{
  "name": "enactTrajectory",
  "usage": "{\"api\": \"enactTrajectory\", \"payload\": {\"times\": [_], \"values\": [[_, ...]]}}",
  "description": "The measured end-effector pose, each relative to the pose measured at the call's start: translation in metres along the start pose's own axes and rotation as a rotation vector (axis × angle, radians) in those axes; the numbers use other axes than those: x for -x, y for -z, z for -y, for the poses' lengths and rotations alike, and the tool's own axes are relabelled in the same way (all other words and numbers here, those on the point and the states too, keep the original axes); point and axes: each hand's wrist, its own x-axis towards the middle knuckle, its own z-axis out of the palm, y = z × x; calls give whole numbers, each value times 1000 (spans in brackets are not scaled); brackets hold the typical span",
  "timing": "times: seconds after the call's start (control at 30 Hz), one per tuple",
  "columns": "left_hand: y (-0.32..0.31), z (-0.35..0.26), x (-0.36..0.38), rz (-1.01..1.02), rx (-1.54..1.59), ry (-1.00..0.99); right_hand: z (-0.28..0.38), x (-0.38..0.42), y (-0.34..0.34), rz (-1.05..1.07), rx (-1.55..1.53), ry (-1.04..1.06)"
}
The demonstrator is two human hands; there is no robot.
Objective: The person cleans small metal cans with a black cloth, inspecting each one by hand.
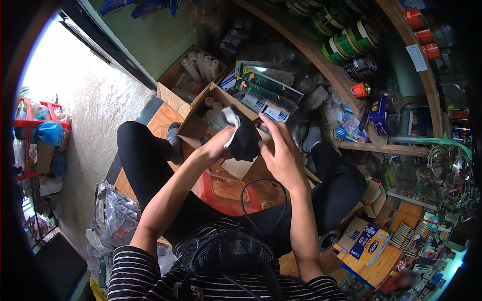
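Observation:
A black and white cloth item (243, 140), bunched up, is held in front of me above an open cardboard box. My left hand (219, 143) has its fingers wrapped round the cloth's left side, partly hidden behind it. My right hand (282, 155) is at the cloth's right side with its fingers apart; its fingertips are close to the black part, and whether they touch it I cannot tell. The open cardboard box (196, 118) holds white tubes (216, 108) and stands between my feet.
Another box of white tubes (201, 65) stands behind. Flat packages (268, 90) lie beyond the cloth. Shelves with green cans (351, 42) rise at the upper right. Plastic bags (113, 215) lie at the left, a blue and yellow box (369, 246) at the lower right.

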Motion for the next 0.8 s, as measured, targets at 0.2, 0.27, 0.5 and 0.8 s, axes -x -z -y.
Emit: {"api": "enactTrajectory", "payload": {"times": [0.2,0.27,0.5,0.8], "values": [[-3,-1,3,58,-115,54,-1,5,5,205,47,45],[-1,7,-1,70,-160,115,0,7,-1,239,84,49],[4,38,-5,200,64,218,5,9,-5,223,60,141],[-14,-10,10,45,91,67,-3,1,6,-34,-38,31]]}}
